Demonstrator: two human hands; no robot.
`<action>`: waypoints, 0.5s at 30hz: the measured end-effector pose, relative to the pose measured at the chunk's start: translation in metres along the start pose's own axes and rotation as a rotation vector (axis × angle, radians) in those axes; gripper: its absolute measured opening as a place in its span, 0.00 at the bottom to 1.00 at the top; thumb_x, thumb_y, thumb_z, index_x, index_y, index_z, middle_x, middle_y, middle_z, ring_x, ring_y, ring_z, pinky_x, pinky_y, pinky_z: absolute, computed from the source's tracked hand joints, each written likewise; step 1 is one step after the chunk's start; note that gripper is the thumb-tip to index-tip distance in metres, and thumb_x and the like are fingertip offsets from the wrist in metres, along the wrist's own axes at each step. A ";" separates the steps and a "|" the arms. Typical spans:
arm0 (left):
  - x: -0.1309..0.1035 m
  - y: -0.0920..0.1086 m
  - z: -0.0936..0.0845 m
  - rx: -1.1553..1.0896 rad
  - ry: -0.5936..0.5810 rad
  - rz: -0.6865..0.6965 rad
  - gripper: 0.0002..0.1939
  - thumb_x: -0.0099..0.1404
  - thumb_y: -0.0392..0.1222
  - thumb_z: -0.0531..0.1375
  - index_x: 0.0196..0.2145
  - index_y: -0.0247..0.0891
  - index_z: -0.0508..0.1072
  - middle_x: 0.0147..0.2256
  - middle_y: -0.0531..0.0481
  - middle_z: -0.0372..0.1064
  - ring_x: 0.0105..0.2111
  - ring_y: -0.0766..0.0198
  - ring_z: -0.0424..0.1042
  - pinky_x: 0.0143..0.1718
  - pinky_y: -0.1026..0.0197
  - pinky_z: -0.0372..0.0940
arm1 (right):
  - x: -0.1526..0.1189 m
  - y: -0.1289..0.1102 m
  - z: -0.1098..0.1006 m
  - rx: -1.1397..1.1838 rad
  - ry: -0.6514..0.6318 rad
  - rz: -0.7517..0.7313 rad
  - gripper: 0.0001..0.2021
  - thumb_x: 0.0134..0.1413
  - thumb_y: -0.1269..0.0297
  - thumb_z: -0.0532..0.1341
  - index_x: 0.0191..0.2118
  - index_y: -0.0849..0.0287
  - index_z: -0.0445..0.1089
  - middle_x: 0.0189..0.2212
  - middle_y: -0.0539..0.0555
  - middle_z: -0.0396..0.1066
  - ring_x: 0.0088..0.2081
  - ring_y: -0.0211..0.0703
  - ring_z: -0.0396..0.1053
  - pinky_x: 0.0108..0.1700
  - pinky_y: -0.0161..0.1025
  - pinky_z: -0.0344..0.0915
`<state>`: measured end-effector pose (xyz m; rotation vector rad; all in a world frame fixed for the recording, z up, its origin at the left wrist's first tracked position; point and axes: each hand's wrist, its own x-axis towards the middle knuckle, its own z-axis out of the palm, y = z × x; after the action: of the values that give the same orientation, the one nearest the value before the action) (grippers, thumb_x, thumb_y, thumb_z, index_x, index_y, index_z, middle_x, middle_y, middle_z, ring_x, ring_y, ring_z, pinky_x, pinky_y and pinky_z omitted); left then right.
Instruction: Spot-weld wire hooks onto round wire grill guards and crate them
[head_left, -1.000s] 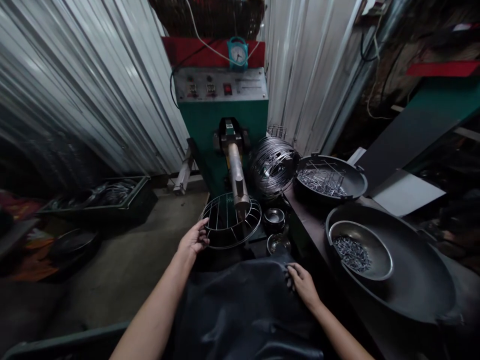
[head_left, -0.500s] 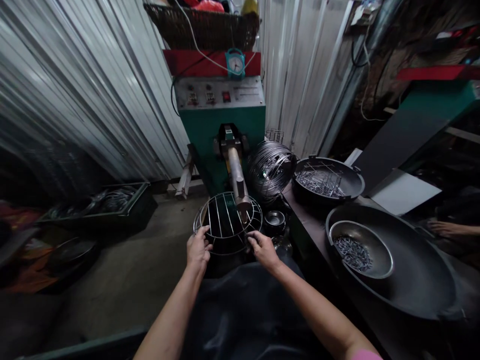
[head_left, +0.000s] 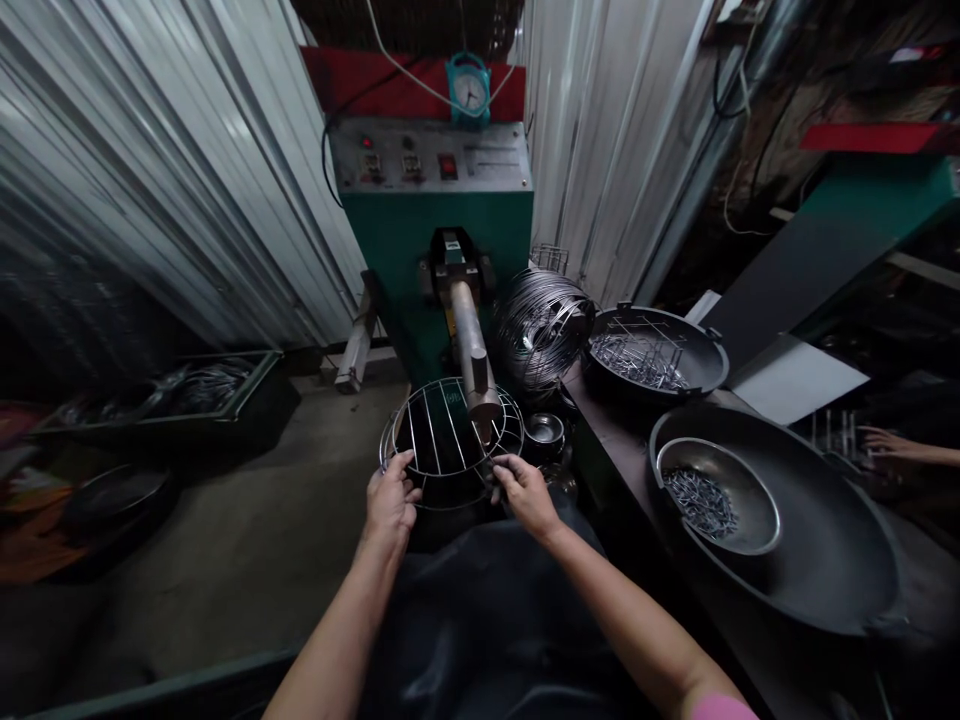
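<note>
A round wire rack [head_left: 442, 472] with parallel bars and a second ring below lies under the metal arm [head_left: 472, 350] of a green machine [head_left: 405, 225]. My left hand [head_left: 393, 495] is closed on the rack's near left rim. At the near right rim, my right hand [head_left: 521, 490] pinches with thumb and fingers close under the arm's tip. Whether it grips the rack itself or a small piece against it is hidden. The arm's pointed tip meets or nearly meets the rack's right side.
Right of the machine stands a coil of wire [head_left: 544, 325]. Beyond it are a black pan [head_left: 705, 370] of short metal rods and a large pan [head_left: 832, 560] with a metal bowl [head_left: 772, 520] of small pins. Another person's hand [head_left: 900, 445] shows at far right. A green bin [head_left: 247, 395] stands left.
The view has tipped down slightly. A small red light now glows on the machine's panel. The rack has turned or shifted slightly, with both hands still at its rim. The other person's hand has opened out.
</note>
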<state>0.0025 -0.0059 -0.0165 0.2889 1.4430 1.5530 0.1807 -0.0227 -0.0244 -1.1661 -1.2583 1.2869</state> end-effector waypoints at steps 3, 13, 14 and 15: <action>0.001 0.001 0.000 0.007 0.002 0.005 0.21 0.36 0.46 0.65 0.24 0.38 0.58 0.18 0.64 0.44 0.14 0.78 0.43 0.14 0.69 0.42 | 0.003 0.001 0.001 0.010 -0.013 -0.001 0.09 0.49 0.60 0.55 0.33 0.59 0.65 0.24 0.48 0.68 0.17 0.31 0.63 0.21 0.30 0.57; 0.009 0.006 0.008 0.006 0.016 -0.006 0.21 0.35 0.46 0.66 0.24 0.37 0.60 0.17 0.64 0.45 0.14 0.78 0.43 0.14 0.69 0.41 | 0.016 -0.003 0.000 0.013 -0.011 -0.008 0.08 0.49 0.62 0.54 0.33 0.59 0.65 0.23 0.47 0.67 0.17 0.31 0.63 0.20 0.30 0.57; 0.010 0.006 0.009 0.004 0.022 -0.012 0.21 0.35 0.46 0.66 0.24 0.37 0.60 0.16 0.65 0.44 0.14 0.78 0.43 0.14 0.69 0.41 | 0.016 -0.004 -0.001 0.017 -0.012 -0.001 0.07 0.49 0.62 0.54 0.33 0.59 0.65 0.23 0.47 0.67 0.16 0.31 0.63 0.20 0.30 0.57; 0.010 0.006 0.010 0.003 0.031 -0.018 0.21 0.35 0.46 0.66 0.24 0.37 0.60 0.16 0.64 0.44 0.14 0.78 0.43 0.14 0.69 0.41 | 0.017 -0.005 -0.001 0.021 -0.013 0.003 0.07 0.49 0.62 0.54 0.33 0.59 0.65 0.23 0.47 0.66 0.16 0.31 0.63 0.20 0.30 0.57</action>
<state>0.0012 0.0088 -0.0125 0.2539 1.4680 1.5475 0.1799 -0.0056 -0.0192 -1.1477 -1.2498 1.3088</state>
